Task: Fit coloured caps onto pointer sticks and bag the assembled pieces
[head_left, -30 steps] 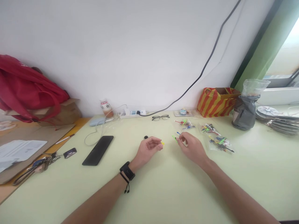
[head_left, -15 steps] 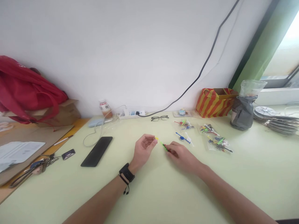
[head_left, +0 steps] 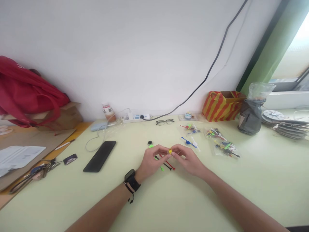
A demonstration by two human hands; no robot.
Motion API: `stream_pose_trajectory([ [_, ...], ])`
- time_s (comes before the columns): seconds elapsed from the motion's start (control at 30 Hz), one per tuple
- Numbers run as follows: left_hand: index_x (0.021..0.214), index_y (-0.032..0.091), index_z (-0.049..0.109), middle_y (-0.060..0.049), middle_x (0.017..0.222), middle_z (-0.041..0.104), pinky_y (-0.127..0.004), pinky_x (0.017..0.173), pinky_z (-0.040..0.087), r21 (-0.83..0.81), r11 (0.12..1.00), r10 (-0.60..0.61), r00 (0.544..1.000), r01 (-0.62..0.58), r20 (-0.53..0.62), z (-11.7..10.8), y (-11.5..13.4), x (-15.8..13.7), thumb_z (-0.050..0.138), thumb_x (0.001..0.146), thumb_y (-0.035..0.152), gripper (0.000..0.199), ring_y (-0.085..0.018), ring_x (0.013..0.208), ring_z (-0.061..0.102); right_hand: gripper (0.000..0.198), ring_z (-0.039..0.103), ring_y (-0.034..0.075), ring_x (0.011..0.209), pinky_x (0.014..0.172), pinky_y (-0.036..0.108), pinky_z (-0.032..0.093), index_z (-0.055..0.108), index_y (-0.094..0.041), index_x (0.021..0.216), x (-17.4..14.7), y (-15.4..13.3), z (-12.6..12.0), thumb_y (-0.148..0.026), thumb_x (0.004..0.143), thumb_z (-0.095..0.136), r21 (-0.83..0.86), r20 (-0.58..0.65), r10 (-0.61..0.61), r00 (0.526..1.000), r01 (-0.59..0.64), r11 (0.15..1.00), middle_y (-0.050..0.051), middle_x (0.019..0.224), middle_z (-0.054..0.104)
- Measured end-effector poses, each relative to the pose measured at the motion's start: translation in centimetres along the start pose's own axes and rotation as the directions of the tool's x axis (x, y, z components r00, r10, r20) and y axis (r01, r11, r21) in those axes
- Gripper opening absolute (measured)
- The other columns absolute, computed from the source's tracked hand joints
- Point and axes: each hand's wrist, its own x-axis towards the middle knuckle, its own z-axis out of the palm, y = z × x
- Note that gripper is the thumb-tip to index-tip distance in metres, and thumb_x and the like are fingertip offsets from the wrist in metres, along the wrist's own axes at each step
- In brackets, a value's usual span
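Note:
Between the fingertips of both hands is a small yellow plastic piece (head_left: 170, 151), partly covered by the fingers. My left hand (head_left: 153, 160) pinches it from the left, and my right hand (head_left: 189, 159) from the right. Under and between the hands, a red arrow (head_left: 171, 166), a black arrow (head_left: 167, 166) and a green arrow (head_left: 162, 168) lie on the table, partly hidden by my left hand. Behind my left hand are a black round piece (head_left: 150, 142) and a green round piece (head_left: 151, 146). A blue arrow (head_left: 189, 142) lies beyond my right hand, beside a white arrow (head_left: 195, 142).
Clear bags of coloured parts (head_left: 227, 148) lie to the right. A black phone (head_left: 99, 156) and keys (head_left: 45, 167) are at left. Glasses (head_left: 165, 122), a power strip (head_left: 135, 119) and a bottle (head_left: 109, 112) stand or lie along the wall. A striped bag (head_left: 223, 106) is at back right.
My right hand has moved left until both hands meet at the yellow piece. The green and black parts it held are out of its fingers; red, black and green pieces now show on the table.

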Motion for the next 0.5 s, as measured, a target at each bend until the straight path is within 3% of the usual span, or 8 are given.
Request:
stream_pose_trajectory([
  [0.13,0.109,0.024,0.073,-0.006,0.106,0.077,-0.037,0.089,0.057,0.169,0.984,0.059,0.998,-0.058,-0.003,-0.1,0.4,-0.1,0.075,0.09,0.035,0.022,-0.023,0.096,0.072,0.025,0.069,0.021,0.088,0.078,0.035,0.056,0.065,-0.023,0.101,0.1,0.5,0.0,-0.046,0.1,0.055,-0.03,-0.051,-0.014,0.999,0.012,0.999,0.006,0.097,0.074],
  [0.23,0.114,0.025,0.069,-0.006,0.115,0.073,-0.035,0.085,0.054,0.365,0.925,0.169,0.976,-0.109,-0.136,-0.8,0.6,0.3,0.073,0.09,0.031,0.025,-0.022,0.097,0.068,0.025,0.066,0.021,0.083,0.077,0.036,0.055,0.064,-0.023,0.103,0.1,0.9,-0.5,-0.045,0.102,0.052,-0.177,-0.2,-0.098,0.975,0.062,0.982,0.007,0.095,0.072],
  [0.37,0.109,0.023,0.065,-0.004,0.1,0.069,-0.031,0.071,0.048,0.485,0.874,0.215,0.892,0.005,-0.397,-2.6,0.3,1.3,0.06,0.097,0.031,0.015,-0.018,0.079,0.062,0.025,0.061,0.023,0.082,0.078,0.037,0.052,0.063,-0.023,0.108,0.1,1.0,-2.3,-0.041,0.103,0.047,-0.407,-0.386,-0.278,0.88,0.108,0.907,0.008,0.092,0.068],
  [0.43,0.106,0.023,0.065,-0.002,0.089,0.066,-0.03,0.069,0.046,0.53,0.844,0.193,0.877,0.08,-0.44,-3.7,-0.1,1.8,0.057,0.098,0.034,0.016,-0.018,0.073,0.058,0.025,0.061,0.024,0.084,0.079,0.038,0.052,0.063,-0.023,0.11,0.2,1.2,-3.2,-0.041,0.104,0.046,-0.468,-0.426,-0.318,0.847,0.094,0.879,0.009,0.092,0.067],
  [0.5,0.102,0.024,0.065,0.0,0.081,0.064,-0.03,0.067,0.043,0.586,0.797,0.161,0.884,0.147,-0.439,-4.5,-0.5,2.1,0.056,0.098,0.036,0.016,-0.017,0.069,0.056,0.024,0.062,0.024,0.086,0.08,0.038,0.051,0.062,-0.024,0.109,0.4,1.6,-3.8,-0.04,0.104,0.045,-0.484,-0.437,-0.312,0.844,0.072,0.872,0.009,0.093,0.067],
])
